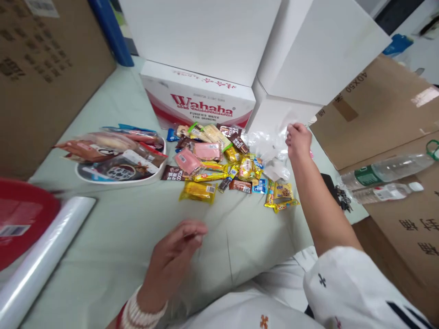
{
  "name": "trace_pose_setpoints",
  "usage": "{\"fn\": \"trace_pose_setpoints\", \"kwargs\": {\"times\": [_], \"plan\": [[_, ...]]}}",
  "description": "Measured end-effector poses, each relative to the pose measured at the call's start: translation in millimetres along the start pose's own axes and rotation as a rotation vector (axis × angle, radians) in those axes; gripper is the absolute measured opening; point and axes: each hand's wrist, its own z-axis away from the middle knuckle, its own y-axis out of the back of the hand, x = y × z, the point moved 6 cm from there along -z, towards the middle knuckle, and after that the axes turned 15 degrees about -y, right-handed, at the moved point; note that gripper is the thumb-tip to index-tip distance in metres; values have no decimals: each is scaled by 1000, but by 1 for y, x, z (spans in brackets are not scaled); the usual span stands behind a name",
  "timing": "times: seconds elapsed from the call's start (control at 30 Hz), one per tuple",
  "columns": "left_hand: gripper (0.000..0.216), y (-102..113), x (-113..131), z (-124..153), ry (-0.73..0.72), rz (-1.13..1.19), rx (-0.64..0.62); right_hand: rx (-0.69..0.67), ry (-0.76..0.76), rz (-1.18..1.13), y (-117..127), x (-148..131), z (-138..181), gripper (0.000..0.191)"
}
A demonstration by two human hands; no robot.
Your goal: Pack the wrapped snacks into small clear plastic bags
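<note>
My right hand (pixel 298 140) reaches forward and pinches a crumpled clear plastic bag (pixel 269 146) at the far right of a snack pile. My left hand (pixel 174 258) hovers low over the pale green cloth (pixel 137 237), fingers stretched out and slightly blurred, holding nothing. Between the hands lies a heap of small wrapped snacks (pixel 219 164): yellow packets, pink packets, brown chocolate bars. A white tray (pixel 120 179) with larger snack packs sits to the left of the heap.
A Wahaha water carton (pixel 199 100) and white boxes (pixel 308 59) stand behind the snacks. Cardboard boxes flank both sides; two water bottles (pixel 384 178) lie on the right one. A clear film roll (pixel 41 260) and red item (pixel 20 219) sit near left. Keys (pixel 343 197) lie at right.
</note>
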Motion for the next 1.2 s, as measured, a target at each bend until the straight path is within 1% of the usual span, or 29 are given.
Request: {"fn": "trace_pose_setpoints", "kwargs": {"times": [0.03,0.07,0.1,0.13,0.2,0.23,0.27,0.33,0.4,0.43,0.53,0.6,0.67,0.7,0.77,0.87,0.9,0.97,1.0,1.03,1.1,1.2], "plan": [[28,-12,0,-11,24,97,-3,-85,-40,-113,0,9,26,21],[31,-23,-2,-21,73,180,-12,-200,-123,-196,-3,24,56,26],[36,-33,-6,-30,123,240,-19,-301,-218,-228,-8,43,88,29],[43,-42,-10,-36,165,289,-20,-373,-313,-227,-13,64,120,29],[60,-57,-21,-44,250,370,-58,-446,-494,-199,-23,106,182,29],[66,-64,-28,-44,283,402,-88,-467,-561,-190,-29,124,208,31],[69,-69,-34,-43,307,428,-120,-487,-602,-175,-36,138,229,32],[61,-74,-45,-40,321,454,-153,-501,-607,-132,-48,153,254,33],[50,-71,-52,-39,307,450,-140,-461,-530,-78,-50,153,257,30],[48,-68,-54,-39,300,443,-121,-421,-480,-53,-45,150,253,28],[50,-57,-54,-42,295,411,-62,-292,-345,19,-18,134,233,24],[50,-52,-53,-45,285,378,-46,-234,-286,73,3,125,222,23],[48,-50,-51,-47,260,358,-39,-207,-263,113,20,120,217,23],[48,-49,-50,-48,247,362,-34,-199,-274,109,26,120,216,23],[47,-50,-49,-47,244,399,-39,-186,-348,39,34,124,218,25],[45,-55,-46,-42,297,457,-117,-169,-512,-152,32,136,224,34],[49,-58,-45,-39,323,472,-152,-171,-555,-204,29,139,226,37],[66,-64,-43,-34,370,498,-224,-184,-614,-274,20,145,230,41],[71,-67,-43,-32,388,511,-252,-195,-635,-296,15,148,232,42],[72,-69,-43,-30,404,523,-270,-211,-654,-312,10,150,235,43],[69,-71,-46,-28,427,538,-253,-263,-691,-334,-2,156,244,42],[64,-68,-51,-29,421,531,-167,-385,-762,-334,-17,166,262,39]]}}
